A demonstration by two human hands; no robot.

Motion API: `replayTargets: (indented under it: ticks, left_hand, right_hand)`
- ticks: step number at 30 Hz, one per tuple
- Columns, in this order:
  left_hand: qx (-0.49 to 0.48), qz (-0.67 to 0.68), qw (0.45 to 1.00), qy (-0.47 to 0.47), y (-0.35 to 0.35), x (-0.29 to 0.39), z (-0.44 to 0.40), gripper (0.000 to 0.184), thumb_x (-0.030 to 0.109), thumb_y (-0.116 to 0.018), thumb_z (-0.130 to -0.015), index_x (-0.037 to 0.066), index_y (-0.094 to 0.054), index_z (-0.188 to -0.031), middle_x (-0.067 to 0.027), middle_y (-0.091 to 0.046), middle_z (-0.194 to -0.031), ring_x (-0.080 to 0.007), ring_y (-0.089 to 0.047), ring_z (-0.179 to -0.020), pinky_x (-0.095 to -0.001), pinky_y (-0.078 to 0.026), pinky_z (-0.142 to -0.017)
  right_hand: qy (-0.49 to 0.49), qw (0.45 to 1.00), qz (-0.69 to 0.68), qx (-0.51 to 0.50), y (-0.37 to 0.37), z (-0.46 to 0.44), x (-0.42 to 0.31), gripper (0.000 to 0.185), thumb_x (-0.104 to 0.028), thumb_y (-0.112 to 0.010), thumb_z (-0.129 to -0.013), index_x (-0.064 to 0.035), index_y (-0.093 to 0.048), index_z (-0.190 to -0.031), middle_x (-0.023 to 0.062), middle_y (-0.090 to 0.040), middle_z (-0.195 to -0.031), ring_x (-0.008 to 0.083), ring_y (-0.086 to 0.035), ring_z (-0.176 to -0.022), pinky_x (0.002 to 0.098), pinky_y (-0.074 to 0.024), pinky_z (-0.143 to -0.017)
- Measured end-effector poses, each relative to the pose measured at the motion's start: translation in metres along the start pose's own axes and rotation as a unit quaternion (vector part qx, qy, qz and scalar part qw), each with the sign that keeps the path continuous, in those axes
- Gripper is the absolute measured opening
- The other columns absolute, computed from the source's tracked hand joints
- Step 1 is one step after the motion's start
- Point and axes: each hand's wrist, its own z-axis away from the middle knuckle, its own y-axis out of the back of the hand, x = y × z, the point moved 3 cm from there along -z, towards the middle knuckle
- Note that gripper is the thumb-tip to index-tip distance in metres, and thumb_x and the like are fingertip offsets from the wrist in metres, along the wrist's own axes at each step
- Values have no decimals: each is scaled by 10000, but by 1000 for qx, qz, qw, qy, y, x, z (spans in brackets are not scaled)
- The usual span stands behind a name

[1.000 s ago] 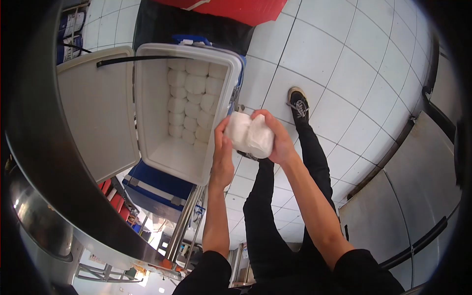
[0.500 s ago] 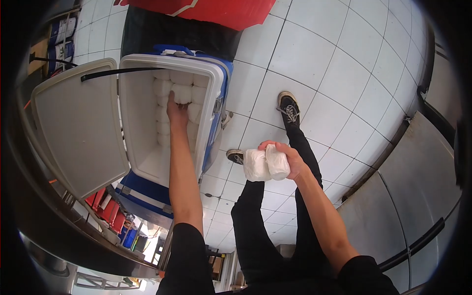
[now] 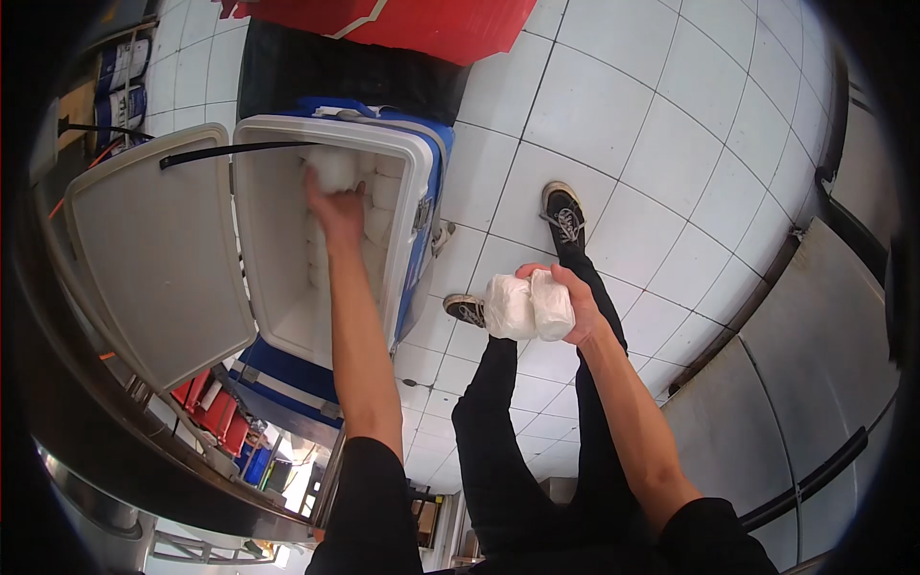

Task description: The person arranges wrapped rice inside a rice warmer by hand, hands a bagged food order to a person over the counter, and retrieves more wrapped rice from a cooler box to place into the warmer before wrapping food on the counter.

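Inside the open cooler box (image 3: 412,235), my left hand (image 3: 337,206) has its fingers around a white wrapped bundle (image 3: 333,169), slightly blurred, near the far end. More white bundles (image 3: 381,225) are packed beside and beneath it, partly hidden by my hand and forearm. My right hand (image 3: 572,292), out over the floor right of the cooler, grips two white wrapped bundles (image 3: 510,307) side by side, its fingers behind them and thumb on top.
The cooler's lid (image 3: 158,259) hangs open to the left, with a black strap (image 3: 230,151) across the corner. A red cover (image 3: 412,24) lies beyond. Steel cabinets (image 3: 815,335) line the right side, and a curved metal edge (image 3: 105,402) runs along the left.
My left hand left the held bundles, reached into the cooler and took hold of another bundle, now shifted slightly toward the far end. My right hand moved nearer my legs with its two bundles.
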Motion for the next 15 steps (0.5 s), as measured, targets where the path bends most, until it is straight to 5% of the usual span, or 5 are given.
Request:
replayTargets:
  ticks: [2, 4, 9, 12, 15]
  left_hand:
    - [47, -153, 978, -130, -14, -18, -20, 659, 438, -656, -879, 117, -452, -1418, -88, -480, -1409, -264, -402, -1347, -532, -283, -1136]
    - [47, -157, 974, -156, -30, -28, -15, 623, 427, -640, -894, 107, -477, -1403, -92, -492, -1402, -270, -399, -1355, -522, -278, -1145]
    - [-57, 30, 998, 18, -48, -12, 5, 579, 344, -652, -913, 85, -482, -1402, -96, -510, -1396, -281, -437, -1324, -511, -289, -1146]
    - [-59, -7, 998, 18, -43, -9, 10, 578, 274, -625, -936, 74, -434, -1444, -119, -485, -1431, -314, -412, -1356, -549, -241, -1174]
    - [-17, -8, 1000, -18, -47, -13, 13, 581, 285, -679, -901, 53, -488, -1398, -106, -541, -1366, -274, -473, -1293, -484, -315, -1136]
  right_hand:
    - [2, 1000, -5, 2, 1, 1, 0, 541, -494, -589, -941, -39, -590, -1233, 131, -646, -1152, 244, -663, -1038, 402, -567, -883]
    - [1, 1000, -5, 3, 3, 3, 3, 536, -490, -585, -946, -39, -589, -1235, 131, -646, -1154, 244, -662, -1041, 402, -564, -889]
    - [-10, 1000, 16, -13, 8, 7, 5, 525, -479, -578, -954, -36, -587, -1235, 128, -647, -1155, 240, -658, -1053, 396, -551, -909]
    - [-15, 1000, 13, -1, 11, 9, 4, 520, -473, -571, -959, -33, -589, -1237, 124, -645, -1159, 232, -654, -1062, 392, -549, -910]
    - [-2, 1000, -2, 6, 12, 7, 5, 525, -479, -569, -957, -36, -591, -1238, 121, -643, -1162, 233, -654, -1060, 396, -549, -909]
